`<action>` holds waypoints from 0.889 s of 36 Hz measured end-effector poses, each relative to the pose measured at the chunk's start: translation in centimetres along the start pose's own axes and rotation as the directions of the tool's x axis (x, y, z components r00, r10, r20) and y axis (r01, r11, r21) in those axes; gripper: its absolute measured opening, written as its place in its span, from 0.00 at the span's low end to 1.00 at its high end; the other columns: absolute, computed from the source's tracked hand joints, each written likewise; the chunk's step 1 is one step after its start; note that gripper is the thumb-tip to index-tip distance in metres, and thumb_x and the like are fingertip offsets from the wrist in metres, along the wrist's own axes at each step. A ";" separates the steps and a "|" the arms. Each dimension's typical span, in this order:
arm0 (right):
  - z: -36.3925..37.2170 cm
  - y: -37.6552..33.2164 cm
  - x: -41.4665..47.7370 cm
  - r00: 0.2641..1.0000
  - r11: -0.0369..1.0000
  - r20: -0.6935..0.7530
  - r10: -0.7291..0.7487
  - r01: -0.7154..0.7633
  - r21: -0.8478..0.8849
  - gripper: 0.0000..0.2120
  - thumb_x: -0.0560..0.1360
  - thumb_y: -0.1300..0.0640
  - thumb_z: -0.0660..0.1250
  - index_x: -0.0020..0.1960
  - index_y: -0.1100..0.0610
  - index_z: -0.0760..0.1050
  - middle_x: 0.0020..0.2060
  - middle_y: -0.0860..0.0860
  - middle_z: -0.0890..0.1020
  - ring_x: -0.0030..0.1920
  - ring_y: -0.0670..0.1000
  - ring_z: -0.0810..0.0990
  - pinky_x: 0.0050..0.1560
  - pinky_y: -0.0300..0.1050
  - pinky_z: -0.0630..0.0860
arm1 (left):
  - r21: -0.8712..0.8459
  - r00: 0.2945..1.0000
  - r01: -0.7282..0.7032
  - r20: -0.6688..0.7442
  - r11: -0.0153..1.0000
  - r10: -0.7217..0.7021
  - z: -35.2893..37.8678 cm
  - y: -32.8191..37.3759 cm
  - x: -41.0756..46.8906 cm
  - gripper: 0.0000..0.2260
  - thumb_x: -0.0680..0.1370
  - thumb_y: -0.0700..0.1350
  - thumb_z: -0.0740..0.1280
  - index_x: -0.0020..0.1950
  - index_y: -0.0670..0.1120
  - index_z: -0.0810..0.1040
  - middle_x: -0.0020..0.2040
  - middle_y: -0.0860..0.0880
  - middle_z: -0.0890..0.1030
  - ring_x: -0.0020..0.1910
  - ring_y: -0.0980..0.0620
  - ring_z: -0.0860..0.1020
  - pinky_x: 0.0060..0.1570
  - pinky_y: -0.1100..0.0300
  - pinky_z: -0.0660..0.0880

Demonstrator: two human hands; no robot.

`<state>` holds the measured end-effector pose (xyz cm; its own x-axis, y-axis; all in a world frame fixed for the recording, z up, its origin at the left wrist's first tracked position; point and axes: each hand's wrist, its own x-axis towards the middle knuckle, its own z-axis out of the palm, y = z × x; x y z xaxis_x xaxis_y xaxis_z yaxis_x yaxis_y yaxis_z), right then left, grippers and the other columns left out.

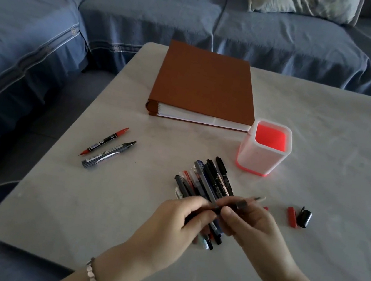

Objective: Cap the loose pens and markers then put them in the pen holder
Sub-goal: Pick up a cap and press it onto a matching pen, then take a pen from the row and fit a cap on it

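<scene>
A pile of several pens and markers point(207, 181) lies on the grey table point(324, 126), just in front of my hands. My left hand point(175, 222) grips a dark pen point(212, 208) by its barrel above the pile. My right hand point(251, 223) pinches the same pen at its other end, where I cannot tell cap from barrel. The white pen holder point(264, 149) with a red inside stands upright behind the pile, empty as far as I see. To the left lie an uncapped red double-ended marker point(104, 141) and an uncapped grey marker point(108, 154).
A red cap point(292, 216) and a black cap point(304, 218) lie to the right of my right hand. A closed brown binder point(204, 83) lies at the back of the table. A blue sofa point(150, 11) surrounds the table's far and left sides.
</scene>
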<state>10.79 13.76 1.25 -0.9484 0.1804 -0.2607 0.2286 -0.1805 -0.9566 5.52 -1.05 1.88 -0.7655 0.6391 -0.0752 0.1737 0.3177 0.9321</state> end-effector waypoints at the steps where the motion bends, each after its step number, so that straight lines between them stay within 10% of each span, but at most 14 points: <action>1: 0.3 0.2 0.2 1.000 0.999 -0.024 -0.003 0.002 -0.037 0.06 0.66 0.56 0.66 0.39 0.54 0.81 0.30 0.51 0.79 0.31 0.46 0.74 0.34 0.36 0.72 | 0.021 1.000 0.011 -0.020 1.000 -0.011 0.0 -0.4 0.0 0.08 0.78 0.46 0.62 0.42 0.52 0.78 0.31 0.57 0.78 0.30 0.62 0.74 0.33 0.69 0.68; 5: 0.0 0.5 1.8 0.986 0.949 -0.144 -0.088 0.040 -0.311 0.08 0.76 0.62 0.61 0.41 0.58 0.76 0.30 0.51 0.77 0.26 0.45 0.69 0.27 0.34 0.67 | 0.199 0.989 0.064 -0.146 0.978 -0.035 -1.5 -3.8 0.2 0.08 0.78 0.46 0.61 0.48 0.48 0.80 0.43 0.54 0.81 0.42 0.64 0.76 0.43 0.72 0.70; 9: -0.1 1.0 3.3 0.983 0.676 -0.083 -0.161 0.049 -0.735 0.08 0.77 0.53 0.61 0.43 0.57 0.74 0.27 0.49 0.73 0.26 0.46 0.67 0.28 0.37 0.63 | 0.424 0.928 0.168 -0.371 0.890 0.001 -5.2 -7.8 0.8 0.08 0.75 0.39 0.64 0.52 0.40 0.78 0.50 0.45 0.80 0.51 0.51 0.79 0.49 0.69 0.67; 19: 2.2 3.7 5.6 0.994 0.256 -0.015 -0.108 0.013 -0.967 0.17 0.78 0.48 0.58 0.64 0.53 0.69 0.58 0.51 0.75 0.55 0.56 0.76 0.50 0.49 0.75 | 0.615 0.821 0.475 -0.567 0.629 -0.066 -11.5 -12.7 3.2 0.14 0.73 0.37 0.66 0.58 0.39 0.74 0.56 0.39 0.79 0.57 0.36 0.73 0.53 0.45 0.69; 28: 1.2 4.4 4.5 0.981 0.295 -0.004 -0.196 0.055 -0.954 0.16 0.77 0.48 0.60 0.63 0.50 0.70 0.58 0.46 0.75 0.52 0.52 0.78 0.47 0.46 0.75 | 0.693 0.852 0.491 -0.508 0.528 -0.126 -10.2 -12.6 4.1 0.11 0.75 0.40 0.65 0.56 0.40 0.76 0.51 0.38 0.79 0.54 0.37 0.72 0.54 0.47 0.65; 32: -0.9 3.6 3.2 0.965 0.360 -0.076 -0.253 0.021 -0.933 0.12 0.75 0.50 0.63 0.58 0.50 0.74 0.48 0.47 0.77 0.43 0.51 0.77 0.41 0.46 0.75 | 0.627 0.884 0.418 -0.446 0.658 -0.137 -8.1 -10.6 3.7 0.07 0.76 0.38 0.62 0.52 0.38 0.76 0.47 0.37 0.76 0.46 0.35 0.75 0.45 0.48 0.70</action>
<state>8.74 14.59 -3.13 -0.9559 0.2929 -0.0196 0.2673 0.8408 -0.4708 -4.17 -7.69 -5.39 -0.9772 0.2094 -0.0358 0.1829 0.9150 0.3595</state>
